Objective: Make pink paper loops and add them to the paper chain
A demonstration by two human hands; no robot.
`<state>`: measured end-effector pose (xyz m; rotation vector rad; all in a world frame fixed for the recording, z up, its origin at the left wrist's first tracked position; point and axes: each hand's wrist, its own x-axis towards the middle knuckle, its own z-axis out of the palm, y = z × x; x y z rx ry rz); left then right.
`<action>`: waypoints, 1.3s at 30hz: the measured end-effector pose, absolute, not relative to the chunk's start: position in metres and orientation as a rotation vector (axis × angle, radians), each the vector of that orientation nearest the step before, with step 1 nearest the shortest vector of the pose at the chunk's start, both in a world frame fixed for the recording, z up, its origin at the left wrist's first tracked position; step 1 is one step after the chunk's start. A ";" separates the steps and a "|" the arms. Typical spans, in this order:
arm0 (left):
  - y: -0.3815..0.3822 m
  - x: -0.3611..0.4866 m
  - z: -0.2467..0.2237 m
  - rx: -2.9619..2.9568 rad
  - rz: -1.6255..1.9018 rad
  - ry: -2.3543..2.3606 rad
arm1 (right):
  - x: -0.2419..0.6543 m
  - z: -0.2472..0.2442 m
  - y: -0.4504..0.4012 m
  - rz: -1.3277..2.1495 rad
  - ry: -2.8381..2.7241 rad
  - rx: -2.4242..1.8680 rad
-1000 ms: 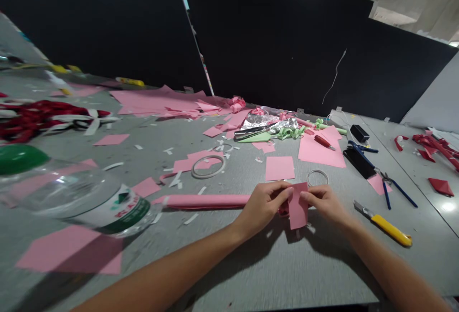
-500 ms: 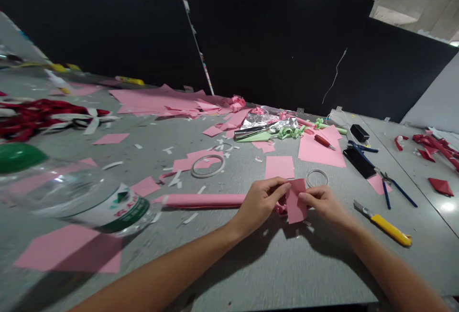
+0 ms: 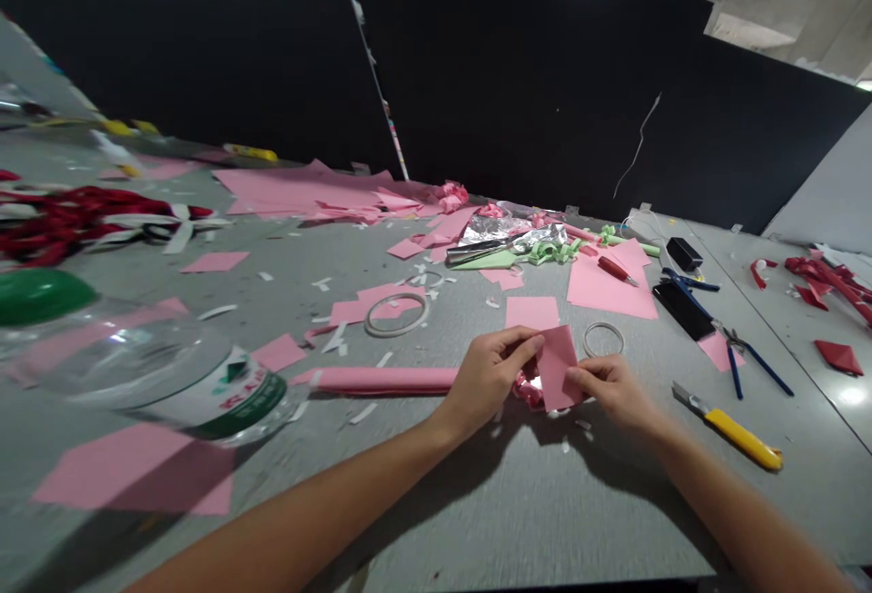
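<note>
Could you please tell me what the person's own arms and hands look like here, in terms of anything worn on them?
Both forearms are bare as far as the picture shows: no sleeves reach into view. The left hand and the right hand wear no gloves, and no rings, watch, bracelets or markings can be made out on the fingers or wrists. The upper arms lie outside the picture.

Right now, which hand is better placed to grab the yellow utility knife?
Probably the right hand: the yellow utility knife lies just beyond it, unobstructed. The left hand would cross over the pink paper piece.
</note>
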<state>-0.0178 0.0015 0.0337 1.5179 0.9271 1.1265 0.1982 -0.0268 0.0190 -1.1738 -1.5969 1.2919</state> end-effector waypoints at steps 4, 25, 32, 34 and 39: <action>0.001 -0.017 0.034 1.516 1.150 0.935 | 0.198 0.021 -0.028 1.296 -1.587 -1.185; 0.012 -0.021 0.035 1.395 1.208 1.012 | 0.197 0.021 -0.031 1.501 -1.484 -1.119; 0.010 -0.017 0.031 1.336 0.942 0.803 | 0.200 0.020 -0.029 1.550 -1.322 -1.088; 0.009 -0.015 0.029 1.396 0.872 0.794 | 0.201 0.022 -0.029 1.555 -1.311 -1.087; 0.007 -0.013 0.030 1.463 0.832 0.834 | 0.199 0.023 -0.030 1.535 -1.372 -1.108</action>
